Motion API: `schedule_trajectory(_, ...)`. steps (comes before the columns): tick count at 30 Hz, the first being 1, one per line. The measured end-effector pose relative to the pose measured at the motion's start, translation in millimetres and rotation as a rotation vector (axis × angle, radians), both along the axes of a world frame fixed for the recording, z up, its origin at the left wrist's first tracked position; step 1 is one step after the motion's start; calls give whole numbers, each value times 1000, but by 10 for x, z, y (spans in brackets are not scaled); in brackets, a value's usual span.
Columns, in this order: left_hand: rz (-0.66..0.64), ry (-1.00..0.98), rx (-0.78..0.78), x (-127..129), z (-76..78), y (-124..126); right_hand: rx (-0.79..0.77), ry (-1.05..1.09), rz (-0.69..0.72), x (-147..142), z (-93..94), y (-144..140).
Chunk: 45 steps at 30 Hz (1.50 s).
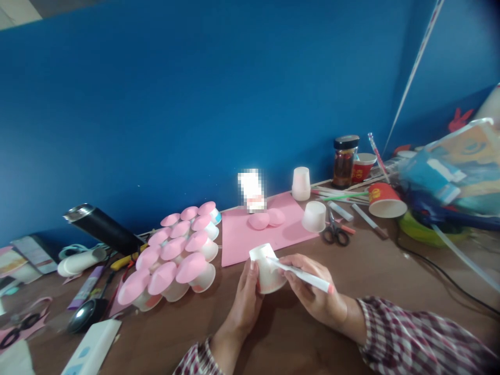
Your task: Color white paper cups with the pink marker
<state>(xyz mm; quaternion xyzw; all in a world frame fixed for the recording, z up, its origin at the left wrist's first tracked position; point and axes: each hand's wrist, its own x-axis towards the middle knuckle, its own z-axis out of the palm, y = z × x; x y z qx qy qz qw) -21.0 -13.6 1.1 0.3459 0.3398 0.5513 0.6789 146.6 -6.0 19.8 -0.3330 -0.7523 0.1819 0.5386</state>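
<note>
My left hand (245, 298) grips a small white paper cup (266, 272), tilted on its side above the brown table (371, 265). My right hand (310, 291) holds a white marker with a pink end (302, 275), its tip touching the cup's wall near the rim. Both sleeves are plaid. Just beyond the cup lies a pink sheet (250, 232) with two pink paper discs (266, 219) on it.
A cluster of upturned cups with pink cone tops (175, 255) stands to the left. Scissors (335, 232), two upturned white cups (314, 216), a red cup on its side (385, 200), a jar (344, 160), straws and a black flask (102, 228) are around. Blue wall behind.
</note>
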Motion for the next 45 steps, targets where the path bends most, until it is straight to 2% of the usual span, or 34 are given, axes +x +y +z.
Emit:
schedule_trajectory(11, 20, 21, -5, -15, -47, 5, -12, -6, -20, -6, 6, -1)
schedule_trajectory(26, -1, 27, 19, 0, -9, -2, -51, -6, 14, -2, 34, -8)
schedule_trajectory(37, 8, 66, 22, -21, -24, 0, -13, -11, 11, -1, -10, 5)
schedule_trajectory(45, 22, -31, -19, 2, -21, 17, 2, -32, -9, -10, 2, 9)
